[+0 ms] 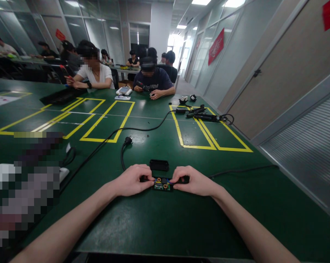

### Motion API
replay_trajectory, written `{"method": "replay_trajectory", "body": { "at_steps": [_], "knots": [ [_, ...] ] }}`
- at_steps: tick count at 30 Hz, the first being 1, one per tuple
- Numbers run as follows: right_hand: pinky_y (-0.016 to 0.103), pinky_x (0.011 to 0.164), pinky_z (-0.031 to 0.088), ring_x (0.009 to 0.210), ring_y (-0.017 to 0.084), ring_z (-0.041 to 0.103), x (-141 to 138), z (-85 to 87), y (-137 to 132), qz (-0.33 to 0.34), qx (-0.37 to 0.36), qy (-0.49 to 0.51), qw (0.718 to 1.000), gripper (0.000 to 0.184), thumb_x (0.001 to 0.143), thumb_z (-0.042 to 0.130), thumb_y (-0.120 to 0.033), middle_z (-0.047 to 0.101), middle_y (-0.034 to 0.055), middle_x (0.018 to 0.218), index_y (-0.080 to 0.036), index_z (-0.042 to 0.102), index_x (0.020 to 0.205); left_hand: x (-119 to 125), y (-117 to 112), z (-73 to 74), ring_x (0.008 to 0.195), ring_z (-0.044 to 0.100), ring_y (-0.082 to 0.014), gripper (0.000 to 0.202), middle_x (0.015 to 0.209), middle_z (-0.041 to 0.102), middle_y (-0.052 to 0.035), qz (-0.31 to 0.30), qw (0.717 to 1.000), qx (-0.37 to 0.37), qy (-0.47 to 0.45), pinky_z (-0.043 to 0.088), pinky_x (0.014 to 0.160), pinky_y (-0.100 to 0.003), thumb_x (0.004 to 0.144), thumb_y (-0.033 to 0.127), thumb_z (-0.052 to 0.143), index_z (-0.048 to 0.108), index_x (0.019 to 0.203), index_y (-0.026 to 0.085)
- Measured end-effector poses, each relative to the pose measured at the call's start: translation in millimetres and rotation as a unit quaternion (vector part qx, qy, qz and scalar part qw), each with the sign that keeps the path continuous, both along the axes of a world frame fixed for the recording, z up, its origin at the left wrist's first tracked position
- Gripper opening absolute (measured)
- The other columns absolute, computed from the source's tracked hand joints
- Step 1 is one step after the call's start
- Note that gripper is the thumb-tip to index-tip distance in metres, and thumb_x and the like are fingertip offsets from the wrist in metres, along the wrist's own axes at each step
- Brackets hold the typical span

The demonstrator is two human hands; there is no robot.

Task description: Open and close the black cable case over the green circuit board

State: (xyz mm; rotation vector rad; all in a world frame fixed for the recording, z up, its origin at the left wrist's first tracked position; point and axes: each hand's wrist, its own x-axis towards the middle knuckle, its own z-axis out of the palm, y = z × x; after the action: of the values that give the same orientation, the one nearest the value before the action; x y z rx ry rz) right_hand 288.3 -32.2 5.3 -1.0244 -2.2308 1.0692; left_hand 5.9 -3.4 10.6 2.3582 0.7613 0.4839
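Note:
An opened black power adapter (162, 186) lies on the green table, its circuit board with copper coils showing. My left hand (134, 179) is closed at the adapter's left end, thumb and finger pinching where the black cable enters. At the other end my right hand (193, 180) pinches the adapter's right side, close to some thin blue wires. Fingers hide both cable entries. Just beyond the adapter rests its black cover (159, 165), inner side up, touched by neither hand. A black plug (128, 140) on a cord lies past my left hand.
A long black cable (137, 128) crosses the table, and another cord (244, 170) runs off to the right. Yellow tape outlines (99, 140) mark the surface. Black cables and adapters (203, 114) lie at the far right. Two people sit opposite; blurred items stand at left.

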Motion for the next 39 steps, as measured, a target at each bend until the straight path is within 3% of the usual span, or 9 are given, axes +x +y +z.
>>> {"method": "replay_trajectory", "body": {
  "at_steps": [5, 14, 21, 26, 32, 36, 39],
  "knots": [
    [0.032, 0.077, 0.048, 0.082, 0.018, 0.061, 1, -0.2, 0, 0.014, 0.021, -0.008, 1.000, 0.023, 0.093, 0.073, -0.041, 0.069, 0.0044, 0.084, -0.020, 0.073, 0.082, 2, -2, -0.4, 0.074, 0.058, -0.0140, 0.020, 0.077, 0.061, -0.0005, 0.004, 1.000, 0.021, 0.015, 0.042, 0.069, -0.024, 0.093, 0.019, 0.064, 0.064, 0.074, 0.017],
    [0.034, 0.080, 0.049, 0.086, 0.019, 0.063, -3, 1.2, -2, 0.002, 0.053, -0.015, 0.998, 0.030, 0.098, 0.066, -0.042, 0.069, 0.0065, 0.091, -0.020, 0.071, 0.078, 4, -3, 0.5, 0.075, 0.059, -0.0153, 0.024, 0.075, 0.063, -0.0007, 0.007, 0.999, 0.041, 0.019, 0.045, 0.071, -0.026, 0.093, 0.020, 0.063, 0.062, 0.070, 0.018],
    [0.034, 0.078, 0.048, 0.083, 0.020, 0.063, -6, -2.7, 0, -0.025, 0.087, -0.012, 0.996, 0.033, 0.101, 0.061, -0.040, 0.069, 0.0071, 0.087, -0.019, 0.071, 0.078, 3, -2, -0.5, 0.077, 0.058, -0.0182, 0.028, 0.075, 0.065, -0.0030, 0.004, 0.992, 0.127, 0.001, 0.046, 0.073, -0.029, 0.098, 0.022, 0.056, 0.063, 0.070, 0.019],
    [0.034, 0.076, 0.048, 0.081, 0.020, 0.063, -7, -4.8, 1, -0.041, 0.072, 0.011, 0.997, 0.035, 0.101, 0.060, -0.043, 0.070, 0.0076, 0.085, -0.019, 0.071, 0.077, 1, -1, -0.6, 0.078, 0.061, -0.0169, 0.024, 0.078, 0.068, -0.0030, 0.019, 0.996, 0.079, -0.029, 0.048, 0.075, -0.028, 0.096, 0.021, 0.057, 0.067, 0.075, 0.019],
    [0.029, 0.062, 0.043, 0.070, 0.016, 0.058, -10, -10.8, 1, -0.107, 0.061, 0.029, 0.992, 0.026, 0.095, 0.068, -0.042, 0.066, 0.0046, 0.082, -0.019, 0.075, 0.086, 0, 2, -3.2, 0.082, 0.064, -0.0171, 0.014, 0.083, 0.071, -0.0033, 0.033, 0.997, 0.044, -0.049, 0.049, 0.077, -0.028, 0.094, 0.022, 0.063, 0.074, 0.086, 0.019],
    [0.030, 0.068, 0.049, 0.077, 0.017, 0.059, -9, -15.2, 4, -0.141, 0.061, 0.032, 0.988, 0.021, 0.091, 0.072, -0.041, 0.065, 0.0036, 0.089, -0.022, 0.075, 0.099, 1, 4, -6.6, 0.079, 0.063, -0.0165, 0.014, 0.082, 0.069, -0.0015, 0.076, 0.996, 0.026, -0.047, 0.049, 0.073, -0.027, 0.090, 0.022, 0.067, 0.075, 0.101, 0.020],
    [0.036, 0.083, 0.054, 0.094, 0.021, 0.063, -6, -21.3, 6, -0.166, 0.087, 0.025, 0.982, 0.032, 0.088, 0.076, -0.041, 0.066, 0.0068, 0.110, -0.024, 0.073, 0.115, 1, 5, -7.7, 0.080, 0.063, -0.0171, 0.022, 0.085, 0.067, -0.0008, 0.100, 0.994, 0.004, -0.039, 0.051, 0.074, -0.028, 0.087, 0.023, 0.069, 0.073, 0.109, 0.022]
  ]
}}
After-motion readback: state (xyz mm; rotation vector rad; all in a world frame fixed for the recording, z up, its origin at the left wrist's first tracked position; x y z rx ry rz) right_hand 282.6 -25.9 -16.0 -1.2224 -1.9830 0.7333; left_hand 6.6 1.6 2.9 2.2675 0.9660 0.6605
